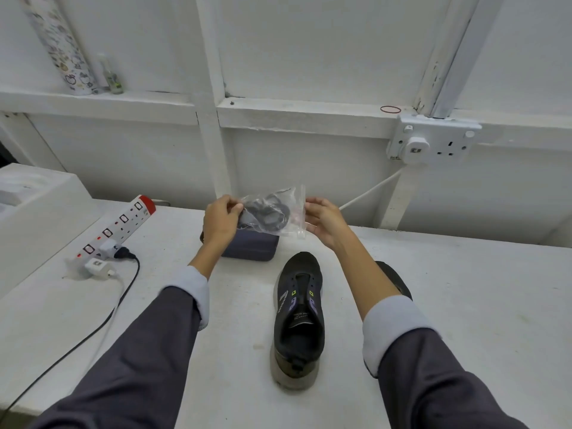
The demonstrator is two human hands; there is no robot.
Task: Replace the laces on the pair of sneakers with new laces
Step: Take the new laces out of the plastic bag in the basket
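My left hand [220, 218] and right hand [322, 218] pinching opposite ends of a clear bag [272, 213] of black laces, raised above the bench [464, 305], unlaced black sneaker [299, 317] resting below, second sneaker [397, 281] behind my right forearm

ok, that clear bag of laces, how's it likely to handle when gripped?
Probably floppy: the clear bag looks crumpled between the left hand and right hand, each pinching an end. Likely light, since fingertip pinches alone hold it up. The film looks glossy, so possibly slippery; the black laces may shift inside.
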